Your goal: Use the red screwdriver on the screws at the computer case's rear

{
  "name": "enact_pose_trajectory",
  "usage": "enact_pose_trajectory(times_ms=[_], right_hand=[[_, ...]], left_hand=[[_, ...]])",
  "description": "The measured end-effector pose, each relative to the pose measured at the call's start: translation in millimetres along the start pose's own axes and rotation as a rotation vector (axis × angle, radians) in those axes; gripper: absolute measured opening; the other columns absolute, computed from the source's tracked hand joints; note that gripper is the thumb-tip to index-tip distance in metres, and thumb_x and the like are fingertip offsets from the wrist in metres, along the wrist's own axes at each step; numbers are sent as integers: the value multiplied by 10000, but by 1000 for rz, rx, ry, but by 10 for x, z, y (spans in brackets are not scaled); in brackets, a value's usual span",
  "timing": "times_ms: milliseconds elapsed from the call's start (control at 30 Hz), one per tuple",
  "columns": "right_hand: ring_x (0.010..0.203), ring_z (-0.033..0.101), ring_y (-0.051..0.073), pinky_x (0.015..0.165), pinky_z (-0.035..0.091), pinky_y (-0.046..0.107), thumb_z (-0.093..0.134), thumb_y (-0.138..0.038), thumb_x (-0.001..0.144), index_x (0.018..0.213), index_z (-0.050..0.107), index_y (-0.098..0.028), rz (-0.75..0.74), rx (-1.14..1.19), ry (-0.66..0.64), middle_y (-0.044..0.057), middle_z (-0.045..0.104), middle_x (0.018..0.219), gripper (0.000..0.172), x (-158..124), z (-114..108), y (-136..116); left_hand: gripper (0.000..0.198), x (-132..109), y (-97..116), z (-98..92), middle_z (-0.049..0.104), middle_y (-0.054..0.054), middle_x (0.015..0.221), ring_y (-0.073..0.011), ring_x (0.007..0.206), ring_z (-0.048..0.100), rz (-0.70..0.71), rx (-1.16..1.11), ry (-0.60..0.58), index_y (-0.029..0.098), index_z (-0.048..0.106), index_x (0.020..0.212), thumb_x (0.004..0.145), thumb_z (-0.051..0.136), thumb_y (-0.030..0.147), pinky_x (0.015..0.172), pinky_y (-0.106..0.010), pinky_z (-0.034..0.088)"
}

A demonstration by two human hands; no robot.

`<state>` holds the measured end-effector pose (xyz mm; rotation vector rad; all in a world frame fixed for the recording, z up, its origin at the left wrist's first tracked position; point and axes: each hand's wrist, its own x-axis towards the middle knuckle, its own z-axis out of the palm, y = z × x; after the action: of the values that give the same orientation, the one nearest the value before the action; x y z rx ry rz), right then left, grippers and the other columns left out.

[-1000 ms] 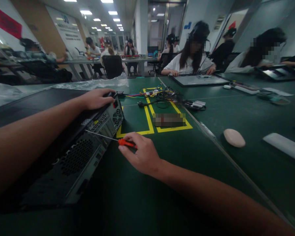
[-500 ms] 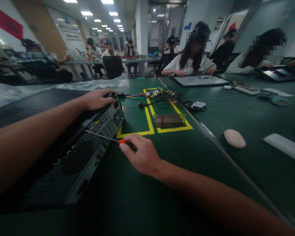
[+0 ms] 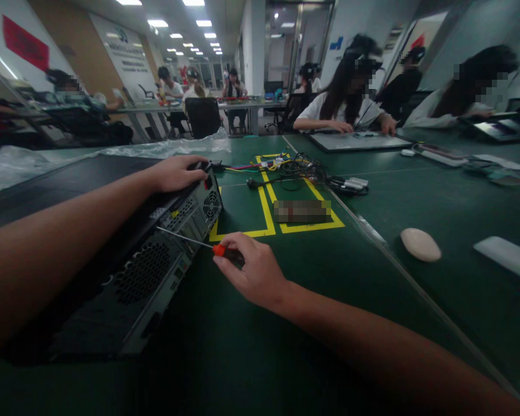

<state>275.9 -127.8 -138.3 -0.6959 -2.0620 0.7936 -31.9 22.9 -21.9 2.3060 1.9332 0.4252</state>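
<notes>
Holding a screwdriver [image 3: 186, 238] to the rear of a case [image 3: 143, 277] that lies on its side on the green worktop [image 3: 329, 289].
The right hand [image 3: 256, 273] is closed around the orange handle, near and right of the case, and the thin shaft reaches left to the upper edge of the rear panel. The left hand [image 3: 177, 172] clasps the case's far top corner, fingers curled over it. Just right of the case, yellow tape [image 3: 265, 215] marks boxes on the worktop, with tangled cables [image 3: 288, 167] at their far end. A pale oval pad [image 3: 420, 244] lies well to the right.
</notes>
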Motion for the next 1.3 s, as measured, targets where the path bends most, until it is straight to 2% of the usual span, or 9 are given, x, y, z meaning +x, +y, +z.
enact_pose_trajectory(times_ms=[233, 500, 667, 967, 1300], right_hand=[[1054, 860, 249, 914, 683, 411, 692, -433, 1141, 1256, 709, -263, 2, 4, 13, 101, 873, 1192, 206, 0, 0, -18], [1056, 862, 242, 929, 689, 407, 704, -436, 1142, 1252, 715, -276, 3, -4, 26, 85, 875, 1183, 195, -14, 10, -14], [1047, 869, 251, 923, 690, 413, 692, -424, 1139, 1244, 717, -265, -4, 4, 41, 92, 875, 1170, 193, -12, 9, -11], [1036, 860, 232, 919, 686, 395, 717, -415, 1134, 1229, 736, -275, 0, -9, 46, 79, 885, 1186, 170, 1, -5, -40], [988, 809, 241, 889, 622, 401, 685, -480, 1160, 1202, 792, -254, -65, -109, 98, 86, 874, 1128, 254, 9, -32, -45]], left_hand=[[892, -13, 54, -49, 800, -95, 1602, -498, 1505, 686, -7, 5, -22, 369, 734, 1693, 891, 630, 744, 1317, -611, 494], [894, -33, 127, -65, 764, -104, 1654, -469, 1509, 690, -12, 40, -33, 326, 732, 1689, 908, 575, 731, 1309, -555, 500], [896, -28, 128, -67, 757, -110, 1671, -476, 1531, 679, -10, 32, -35, 307, 732, 1691, 907, 582, 713, 1327, -577, 484], [887, -25, 110, -61, 793, -111, 1605, -472, 1449, 722, -19, 19, -29, 334, 741, 1685, 900, 602, 723, 1270, -578, 533], [888, -25, 116, -55, 780, -110, 1636, -470, 1509, 692, 1, 12, -26, 322, 738, 1688, 898, 604, 704, 1319, -585, 492]])
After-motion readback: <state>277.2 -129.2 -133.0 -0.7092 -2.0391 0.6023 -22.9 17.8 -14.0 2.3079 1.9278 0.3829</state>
